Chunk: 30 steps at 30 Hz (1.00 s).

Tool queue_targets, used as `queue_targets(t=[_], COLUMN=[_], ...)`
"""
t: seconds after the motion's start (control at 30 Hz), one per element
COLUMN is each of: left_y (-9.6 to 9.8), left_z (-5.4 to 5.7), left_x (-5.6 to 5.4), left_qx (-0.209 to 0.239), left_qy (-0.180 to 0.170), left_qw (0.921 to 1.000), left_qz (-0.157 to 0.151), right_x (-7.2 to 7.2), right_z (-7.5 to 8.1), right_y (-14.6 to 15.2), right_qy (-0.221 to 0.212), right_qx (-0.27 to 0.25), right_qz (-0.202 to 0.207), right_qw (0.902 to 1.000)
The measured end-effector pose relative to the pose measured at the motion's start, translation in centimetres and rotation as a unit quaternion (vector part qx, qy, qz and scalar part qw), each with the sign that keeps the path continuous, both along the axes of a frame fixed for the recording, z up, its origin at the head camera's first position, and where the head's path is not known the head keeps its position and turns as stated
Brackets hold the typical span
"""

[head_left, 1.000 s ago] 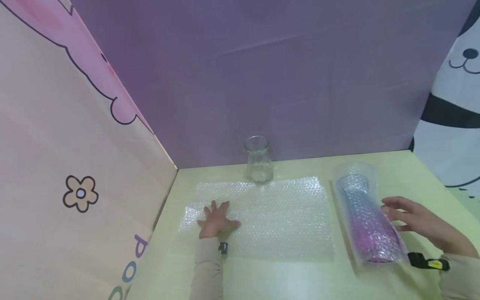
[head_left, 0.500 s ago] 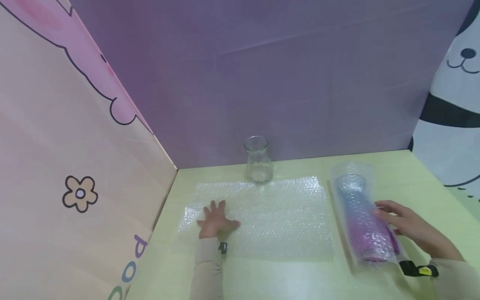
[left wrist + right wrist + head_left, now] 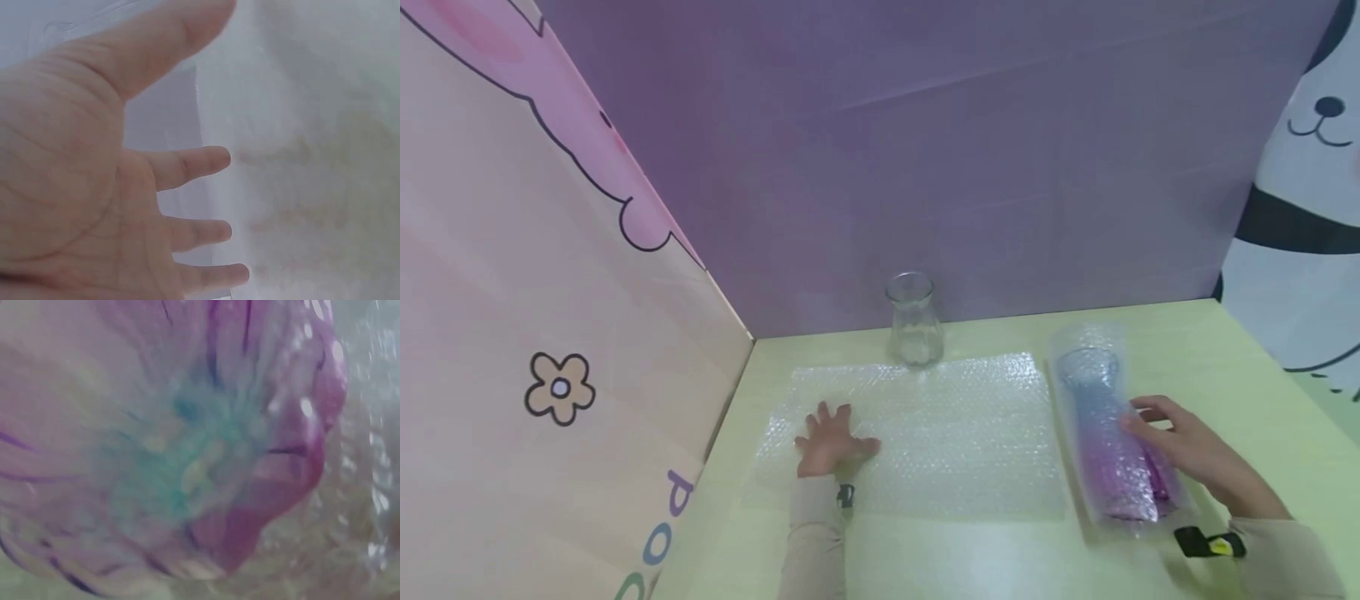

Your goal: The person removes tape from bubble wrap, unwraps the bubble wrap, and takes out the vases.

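My left hand (image 3: 833,443) rests with spread fingers on a flat sheet of clear bubble wrap (image 3: 955,442) in the head view. The left wrist view shows its palm (image 3: 69,181) and straight fingers. To the right lies a glass vase (image 3: 1108,442), blue at the neck and purple toward the base, inside a bubble wrap sleeve (image 3: 1093,335). My right hand (image 3: 1187,450) grips its right side, thumb on top, fingers bent at the wrap; some fingertips are hidden. In the right wrist view, the vase's purple base (image 3: 206,450), teal at its centre, fills most of the frame.
A clear glass vase (image 3: 916,325) stands upright at the back edge of the sheet. Behind the pale yellow table (image 3: 985,558) rises a purple wall (image 3: 925,150). A printed panel (image 3: 550,275) borders the left side.
My right hand has come in from the right onto the wrapped vase. Together they have shifted slightly left, toward the flat sheet. The left hand stays in place.
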<state>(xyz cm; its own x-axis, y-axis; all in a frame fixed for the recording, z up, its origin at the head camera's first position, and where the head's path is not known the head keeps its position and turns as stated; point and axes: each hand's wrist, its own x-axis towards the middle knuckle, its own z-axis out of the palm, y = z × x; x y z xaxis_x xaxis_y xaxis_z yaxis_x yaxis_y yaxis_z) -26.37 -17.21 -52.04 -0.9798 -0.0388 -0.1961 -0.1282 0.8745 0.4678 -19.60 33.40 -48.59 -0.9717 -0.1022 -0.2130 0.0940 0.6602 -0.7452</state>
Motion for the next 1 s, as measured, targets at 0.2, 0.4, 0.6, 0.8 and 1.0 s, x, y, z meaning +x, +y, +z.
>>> queue_targets(t=[0.2, 0.4, 0.6, 0.8, 1.0], left_y=[1.0, 4.1, 9.7, 15.2, 19.0], left_z=[0.7, 1.5, 2.7, 2.2, 1.8], left_x=[-0.3, -0.2, 1.2, 3.2, 4.2], left_qx=[0.037, 0.103, 0.131, 0.103, 0.095], left_qy=[0.049, 0.096, 0.139, 0.177, 0.177], left_qw=[0.9979, 0.9852, 0.9584, 0.9300, 0.9130], left_qz=[-0.021, -0.098, -0.212, -0.306, -0.355], right_x=[0.1, 0.2, 0.1, 0.1, -0.1], right_z=[0.2, 0.3, 0.6, 0.3, 0.3], right_y=[-1.1, -2.1, -3.3, -4.5, -5.0], right_qy=[0.022, 0.045, 0.065, 0.080, 0.074], right_qx=[0.001, 0.018, 0.040, 0.050, 0.056], right_qz=[-0.011, -0.014, -0.023, -0.037, -0.051], right_qw=[0.9997, 0.9988, 0.9968, 0.9949, 0.9943])
